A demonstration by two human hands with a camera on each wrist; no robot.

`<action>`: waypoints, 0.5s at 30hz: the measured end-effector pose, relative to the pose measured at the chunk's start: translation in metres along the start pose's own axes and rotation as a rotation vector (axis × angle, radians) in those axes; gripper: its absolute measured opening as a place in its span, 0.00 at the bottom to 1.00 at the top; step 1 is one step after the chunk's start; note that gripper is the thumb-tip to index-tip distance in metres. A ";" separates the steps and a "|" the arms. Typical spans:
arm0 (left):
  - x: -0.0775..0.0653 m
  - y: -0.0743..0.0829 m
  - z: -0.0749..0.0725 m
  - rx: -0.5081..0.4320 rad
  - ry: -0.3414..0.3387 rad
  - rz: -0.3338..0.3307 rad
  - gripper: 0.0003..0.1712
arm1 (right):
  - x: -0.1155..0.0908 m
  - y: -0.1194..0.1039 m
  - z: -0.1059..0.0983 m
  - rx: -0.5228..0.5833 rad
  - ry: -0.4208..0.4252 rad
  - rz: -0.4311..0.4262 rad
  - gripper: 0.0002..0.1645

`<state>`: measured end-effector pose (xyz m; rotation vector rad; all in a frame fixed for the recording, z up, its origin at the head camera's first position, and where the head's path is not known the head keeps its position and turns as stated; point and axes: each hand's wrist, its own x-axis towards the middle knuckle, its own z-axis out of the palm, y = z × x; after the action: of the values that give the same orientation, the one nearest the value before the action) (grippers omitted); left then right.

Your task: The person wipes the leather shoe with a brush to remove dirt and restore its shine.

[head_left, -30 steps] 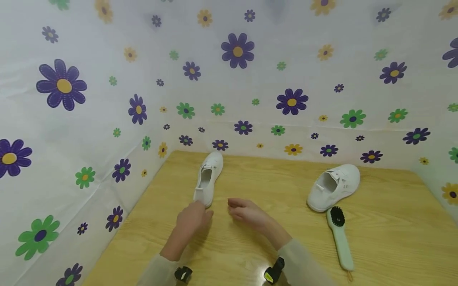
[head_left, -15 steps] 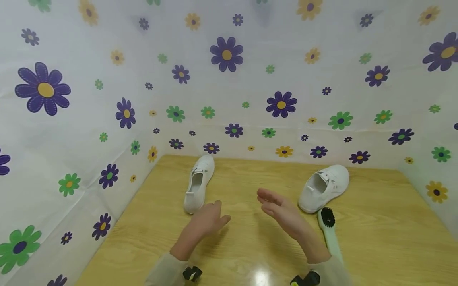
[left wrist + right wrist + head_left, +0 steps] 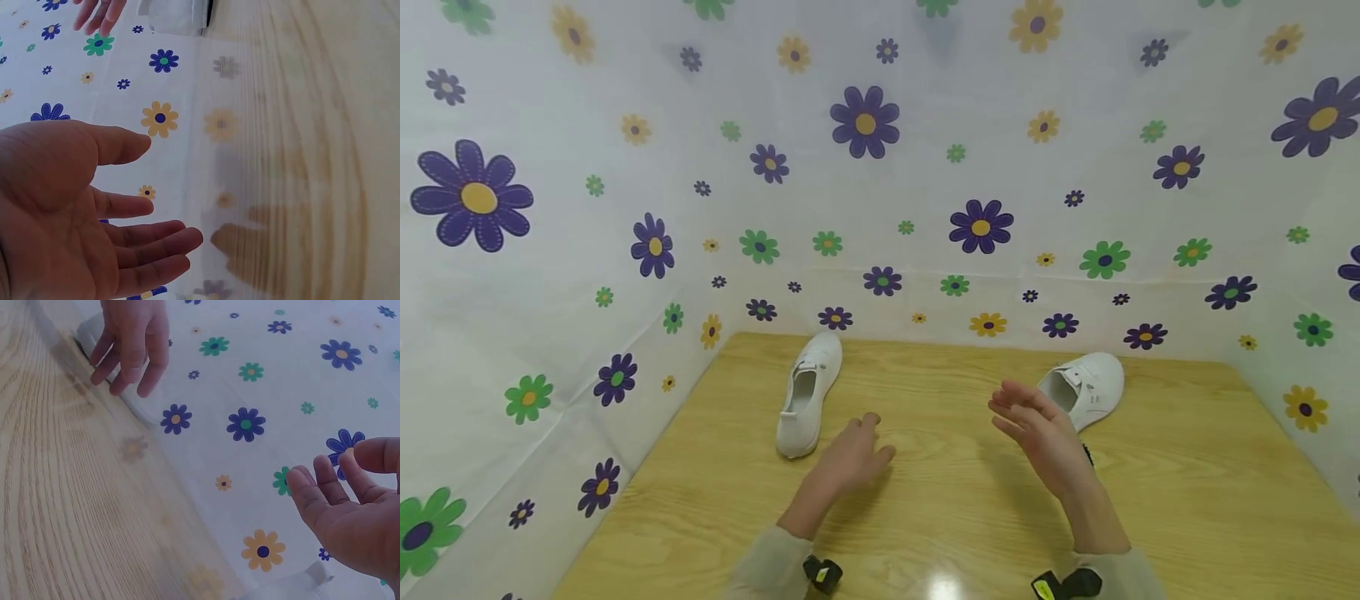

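A white shoe [image 3: 805, 400] stands at the left of the table, its toe toward the back. My left hand [image 3: 846, 467] hovers just right of its heel, holding nothing, fingers loosely spread; the left wrist view shows the bare palm [image 3: 69, 212]. A second white shoe [image 3: 1093, 387] lies at the right, toe angled to the back right. In front of it is my right hand [image 3: 1048, 442], raised with extended fingers and nothing in them. That hand covers the shoe's heel and most of a brush, of which only some black bristles [image 3: 1087, 455] show.
The wooden table [image 3: 940, 500] reaches back to a white cloth wall [image 3: 925, 183] printed with flowers. More of this cloth closes off the left and right sides. A dark device is strapped at each wrist.
My left hand has come away from the left shoe's heel and shifted right. My right hand has moved right and up, now covering the brush and part of the right shoe.
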<state>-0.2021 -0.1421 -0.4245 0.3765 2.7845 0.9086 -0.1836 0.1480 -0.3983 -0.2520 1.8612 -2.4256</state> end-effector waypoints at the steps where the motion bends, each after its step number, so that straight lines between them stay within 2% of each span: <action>1: 0.002 0.000 0.002 -0.013 0.005 -0.003 0.31 | 0.000 0.001 -0.002 0.005 0.012 0.010 0.15; 6: 0.009 0.002 0.014 -0.081 0.012 0.003 0.29 | -0.002 0.000 -0.010 -0.031 0.068 0.038 0.13; 10: 0.013 0.005 0.019 -0.091 0.010 -0.002 0.28 | -0.004 -0.007 -0.019 -0.060 0.094 0.022 0.12; 15: 0.017 0.011 0.024 -0.113 -0.007 0.021 0.26 | -0.008 -0.018 -0.036 -0.082 0.141 -0.009 0.11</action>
<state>-0.2104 -0.1154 -0.4383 0.3909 2.7119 1.0618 -0.1813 0.1880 -0.3903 -0.0961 2.0230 -2.4346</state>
